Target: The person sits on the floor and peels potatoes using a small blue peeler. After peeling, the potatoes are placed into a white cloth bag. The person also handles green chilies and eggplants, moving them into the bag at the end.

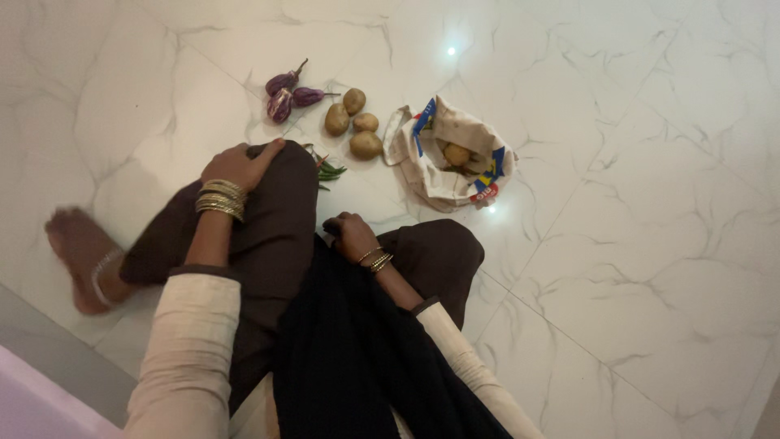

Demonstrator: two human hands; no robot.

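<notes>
Head view: my left hand (242, 165) rests open on my raised knee, bracing me. My right hand (353, 236) pinches dark cloth (349, 341). Beyond the knee lie potatoes (354, 122), aubergines (286, 95), chillies (327, 171); the bag (451, 154) sits right of the potatoes.

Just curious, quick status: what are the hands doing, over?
Left hand resting on raised knee, empty. Right hand on dark cloth. Potatoes, eggplants, open bag on floor ahead, untouched.

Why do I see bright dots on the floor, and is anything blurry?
Head view: two small glare spots on the glossy marble floor, one near the cloth bag; the bare foot is motion-blurred; left hand and potatoes are fairly sharp; overall light is dim.
</notes>
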